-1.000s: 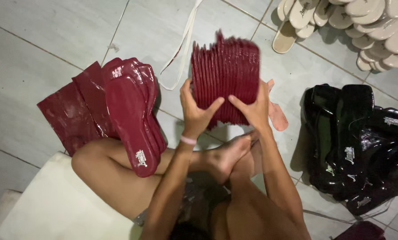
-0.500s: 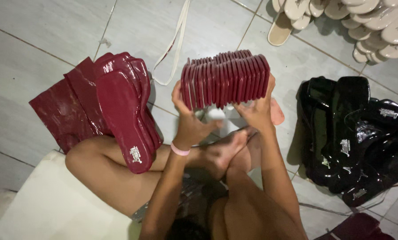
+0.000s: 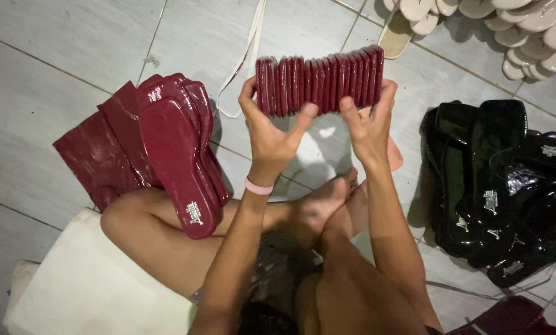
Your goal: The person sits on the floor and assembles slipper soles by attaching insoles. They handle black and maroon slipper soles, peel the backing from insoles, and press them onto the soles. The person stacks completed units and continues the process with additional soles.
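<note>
Both grips, the left hand (image 3: 268, 139) and right hand (image 3: 368, 127), close on a stack of dark red insoles (image 3: 320, 77), pressing its ends, held edge-up above the tiled floor (image 3: 54, 74).

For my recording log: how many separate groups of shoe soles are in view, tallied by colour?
Dark red: 2, the bundle of soles gripped between left hand and right hand, and the stack of insoles against the knee.
Black: 1, the glossy pile.
Cream: 1, the heap at the top.
Total: 4 groups.
</note>
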